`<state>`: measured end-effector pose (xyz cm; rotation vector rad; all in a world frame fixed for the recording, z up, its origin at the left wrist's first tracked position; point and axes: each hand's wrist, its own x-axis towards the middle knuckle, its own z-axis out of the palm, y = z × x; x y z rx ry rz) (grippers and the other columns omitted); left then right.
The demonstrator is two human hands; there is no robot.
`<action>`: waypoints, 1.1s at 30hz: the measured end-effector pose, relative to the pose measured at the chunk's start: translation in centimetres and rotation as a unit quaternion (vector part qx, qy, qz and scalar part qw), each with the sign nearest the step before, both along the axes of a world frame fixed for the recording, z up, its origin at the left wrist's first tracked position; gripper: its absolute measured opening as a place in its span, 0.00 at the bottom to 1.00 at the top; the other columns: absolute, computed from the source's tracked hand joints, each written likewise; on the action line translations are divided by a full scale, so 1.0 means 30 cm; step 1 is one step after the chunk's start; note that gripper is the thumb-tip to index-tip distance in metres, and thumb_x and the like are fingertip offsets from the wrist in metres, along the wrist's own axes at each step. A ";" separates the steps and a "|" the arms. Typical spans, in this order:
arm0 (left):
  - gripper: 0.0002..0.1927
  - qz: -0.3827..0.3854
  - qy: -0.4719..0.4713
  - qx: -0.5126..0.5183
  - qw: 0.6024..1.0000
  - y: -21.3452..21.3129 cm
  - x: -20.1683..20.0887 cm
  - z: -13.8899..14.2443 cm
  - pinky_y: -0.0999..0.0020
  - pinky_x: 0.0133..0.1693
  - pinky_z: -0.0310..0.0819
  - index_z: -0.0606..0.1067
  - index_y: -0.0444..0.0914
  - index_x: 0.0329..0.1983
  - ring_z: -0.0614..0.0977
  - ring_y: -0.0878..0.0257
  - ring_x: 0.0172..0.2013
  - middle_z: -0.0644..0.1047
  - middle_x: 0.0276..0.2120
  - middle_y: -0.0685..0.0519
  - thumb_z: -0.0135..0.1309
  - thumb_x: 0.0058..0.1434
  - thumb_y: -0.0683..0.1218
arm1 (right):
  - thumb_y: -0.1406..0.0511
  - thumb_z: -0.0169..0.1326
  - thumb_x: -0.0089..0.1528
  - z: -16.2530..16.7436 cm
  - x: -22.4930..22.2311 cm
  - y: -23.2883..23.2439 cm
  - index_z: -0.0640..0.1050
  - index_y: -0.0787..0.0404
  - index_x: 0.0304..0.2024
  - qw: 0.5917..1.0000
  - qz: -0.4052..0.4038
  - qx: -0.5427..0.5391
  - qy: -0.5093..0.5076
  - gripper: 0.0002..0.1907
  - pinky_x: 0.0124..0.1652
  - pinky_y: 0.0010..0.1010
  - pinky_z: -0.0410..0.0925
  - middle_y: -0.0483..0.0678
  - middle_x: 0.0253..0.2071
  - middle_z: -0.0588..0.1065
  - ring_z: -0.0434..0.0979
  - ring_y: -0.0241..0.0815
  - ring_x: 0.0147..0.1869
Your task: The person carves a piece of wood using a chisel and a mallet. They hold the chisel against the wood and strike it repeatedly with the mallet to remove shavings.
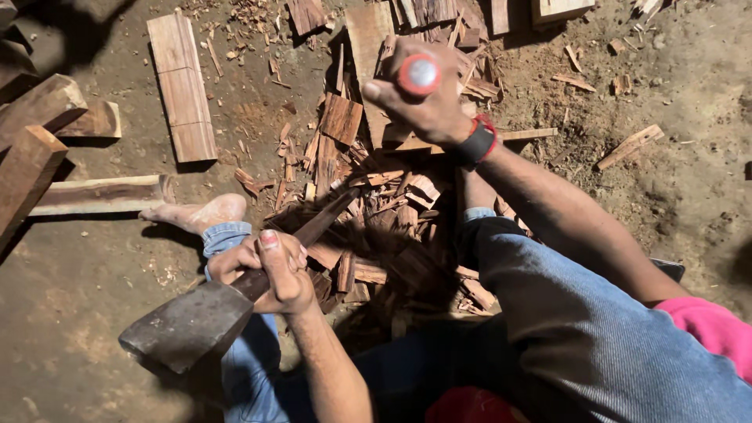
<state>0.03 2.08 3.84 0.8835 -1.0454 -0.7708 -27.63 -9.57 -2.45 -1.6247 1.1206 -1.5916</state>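
Note:
My left hand [270, 270] is closed around the dark wooden handle of a hatchet, right behind its heavy grey metal head [184, 325], which hangs low at the left over my knee. The handle [325, 219] runs up and right toward a pile of reddish wood chips [376, 204]. My right hand [427, 106], with a black and red wristband, is raised above the pile. It grips an upright tool whose round red end with a grey centre [420, 74] faces the camera; the rest of that tool is hidden by the hand.
I sit on a dirt floor in blue jeans, my bare foot [200, 213] stretched out to the left. A flat plank [182, 86] lies at the back left, thick wood blocks [31, 133] at the far left, more boards [368, 35] behind the pile.

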 end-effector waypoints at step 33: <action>0.11 -0.063 0.956 0.275 0.079 -0.089 0.054 0.260 0.64 0.49 0.74 0.77 0.39 0.51 0.79 0.60 0.44 0.79 0.43 0.51 0.51 0.72 0.49 | 0.60 0.62 0.58 0.044 0.079 0.089 0.71 0.63 0.34 0.992 0.120 -0.036 -0.023 0.16 0.32 0.33 0.63 0.46 0.25 0.68 0.69 0.40 0.26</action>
